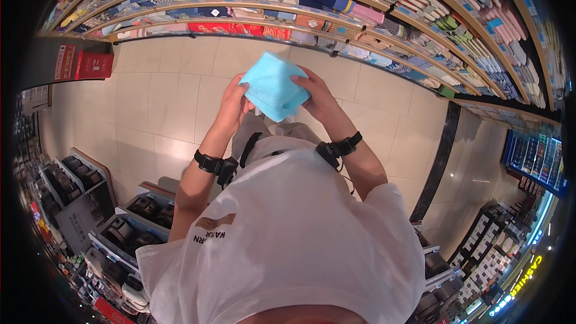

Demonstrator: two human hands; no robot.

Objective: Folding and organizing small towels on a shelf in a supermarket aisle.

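A light-blue folded towel (275, 84) is held up in front of my body, above the tiled floor. My left hand (234, 101) grips its left edge, with the thumb on top and the fingers beneath. On the opposite side, my right hand (318, 94) pinches the towel, its thumb pressed on the upper face. The cloth bulges slightly in the middle and hangs down at the near corner. Fingers under the towel are mostly hidden. Each wrist wears a black strap with a small device.
Shelves (270, 2) of folded towels and textiles curve across the far side. A red box (93, 65) stands at the far left. Display racks (130, 220) with dark appliances stand behind me at left. More stocked racks (486, 252) stand at lower right. Beige tiles (175, 99) cover the floor.
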